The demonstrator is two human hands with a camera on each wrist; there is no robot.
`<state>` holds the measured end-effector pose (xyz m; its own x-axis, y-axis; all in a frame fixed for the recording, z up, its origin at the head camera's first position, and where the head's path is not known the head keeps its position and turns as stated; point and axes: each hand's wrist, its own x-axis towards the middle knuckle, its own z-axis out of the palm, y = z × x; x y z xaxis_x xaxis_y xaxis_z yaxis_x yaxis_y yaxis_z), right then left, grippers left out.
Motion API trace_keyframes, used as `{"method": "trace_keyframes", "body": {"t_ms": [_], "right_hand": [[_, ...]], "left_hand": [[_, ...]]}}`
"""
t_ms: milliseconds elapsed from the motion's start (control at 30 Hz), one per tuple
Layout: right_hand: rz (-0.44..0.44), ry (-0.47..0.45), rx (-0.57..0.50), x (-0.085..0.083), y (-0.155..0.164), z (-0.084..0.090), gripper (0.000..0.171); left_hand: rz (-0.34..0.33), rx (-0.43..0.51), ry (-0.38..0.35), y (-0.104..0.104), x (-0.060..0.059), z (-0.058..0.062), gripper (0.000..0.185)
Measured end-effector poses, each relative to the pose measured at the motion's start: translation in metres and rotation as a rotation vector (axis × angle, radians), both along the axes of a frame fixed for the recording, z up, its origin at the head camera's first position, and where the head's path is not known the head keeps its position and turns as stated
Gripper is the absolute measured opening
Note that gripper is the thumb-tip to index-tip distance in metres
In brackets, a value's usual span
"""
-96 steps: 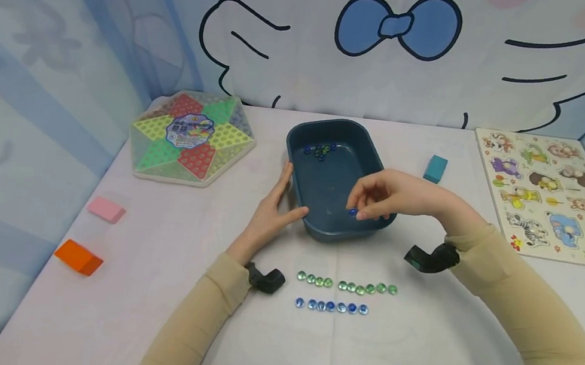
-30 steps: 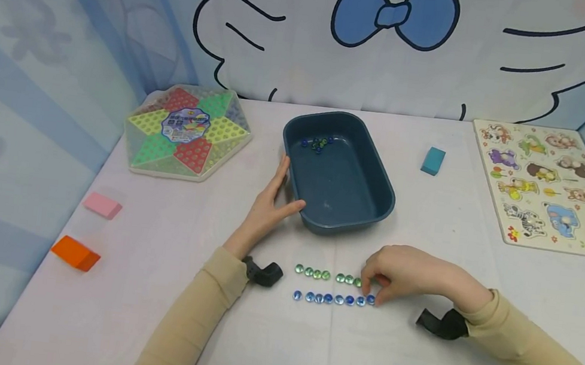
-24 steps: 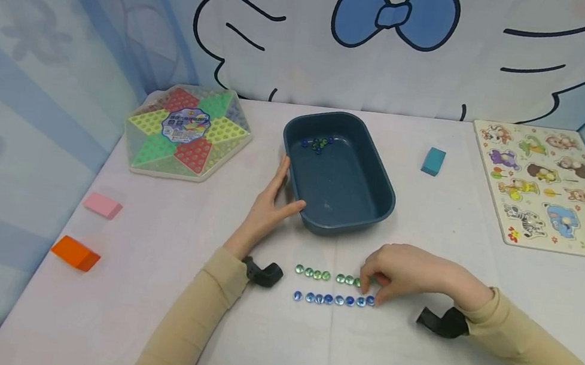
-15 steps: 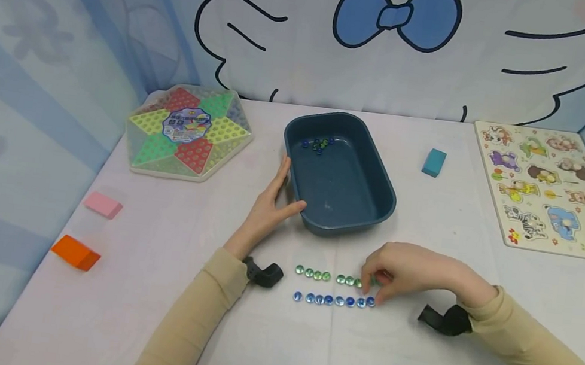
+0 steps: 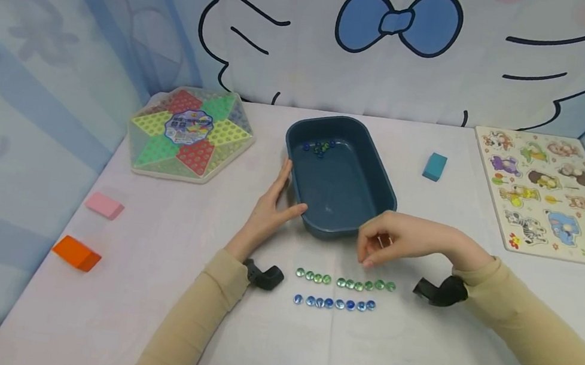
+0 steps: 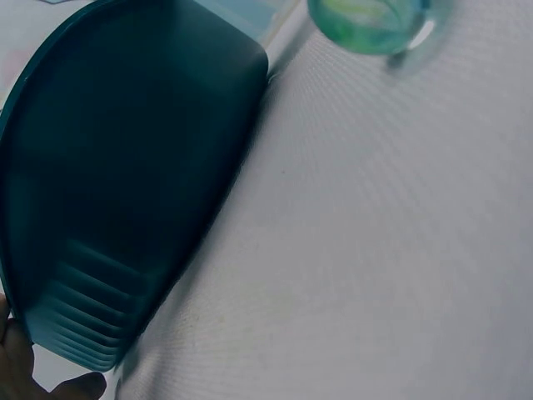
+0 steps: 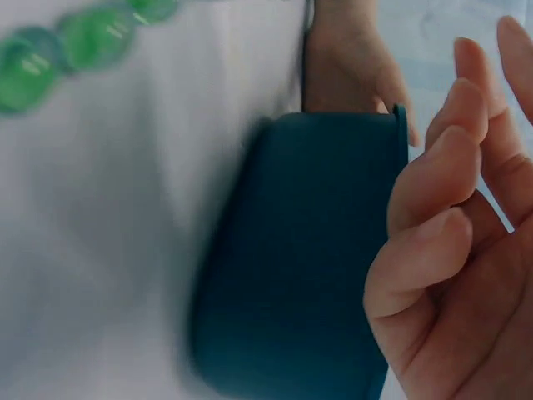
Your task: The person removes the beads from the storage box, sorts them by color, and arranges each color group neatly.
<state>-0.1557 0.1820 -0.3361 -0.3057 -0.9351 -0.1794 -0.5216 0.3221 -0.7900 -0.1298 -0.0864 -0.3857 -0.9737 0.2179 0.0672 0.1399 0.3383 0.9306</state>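
On the white cloth-covered counter (image 5: 150, 287), working from your left, you have an orange block (image 5: 76, 253), a pink block (image 5: 104, 206) and a hexagonal checkers board in a clear plastic case (image 5: 191, 135), none of them touched. Next comes your left hand (image 5: 270, 210), fingers straight and resting against the near-left corner of the dark blue rectangular plastic tub (image 5: 340, 176), steadying it. At the tub's far end lies a small cluster of blue and green glass marbles (image 5: 319, 148); these are what is left to bring out, and the rest of the tub floor looks bare.

Just in front of the tub, two lines are already laid out: a row of green glass marbles (image 5: 344, 282), nine as far as you can count, with a small gap after the fourth, and below it a shorter row of blue glass marbles (image 5: 333, 303), about eight, packed close. I judge the sorting well over halfway done, with only that far cluster remaining.

Your right hand (image 5: 400, 238) hovers between the tub's near rim and the green row, fingers loosely curled; the wrist view shows nothing between them. Further right sit a teal block (image 5: 434, 166) and a wooden animal peg puzzle (image 5: 551, 194), both apart from the work.
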Motion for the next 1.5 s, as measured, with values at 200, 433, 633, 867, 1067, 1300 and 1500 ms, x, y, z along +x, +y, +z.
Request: {"method": "trace_keyframes", "body": {"t_ms": [200, 433, 633, 867, 1067, 1300, 1500], "right_hand": [[-0.010, -0.077, -0.055, -0.023, -0.011, 0.016, 0.005], [-0.020, -0.145, -0.089, -0.053, -0.026, 0.034, 0.009], [-0.062, -0.144, -0.087, -0.077, -0.041, 0.046, 0.012], [-0.116, -0.139, -0.073, -0.101, -0.056, 0.043, 0.024], [-0.233, -0.124, -0.054, -0.118, -0.065, 0.028, 0.027], [-0.416, -0.075, 0.000, -0.132, -0.074, 0.013, 0.028], [-0.501, -0.041, 0.075, -0.139, -0.081, 0.003, 0.032]], "left_hand": [[0.001, 0.002, 0.008, 0.000, 0.000, -0.001, 0.085], [0.000, -0.006, 0.004, 0.000, 0.001, 0.000, 0.085], [-0.008, 0.004, 0.008, -0.002, -0.005, -0.010, 0.086], [0.003, -0.010, 0.018, -0.006, -0.018, -0.037, 0.088], [0.000, 0.016, 0.023, -0.006, -0.017, -0.039, 0.089], [-0.006, 0.017, 0.037, -0.005, -0.019, -0.040, 0.091], [-0.014, 0.016, 0.044, -0.004, -0.014, -0.030, 0.091]]}}
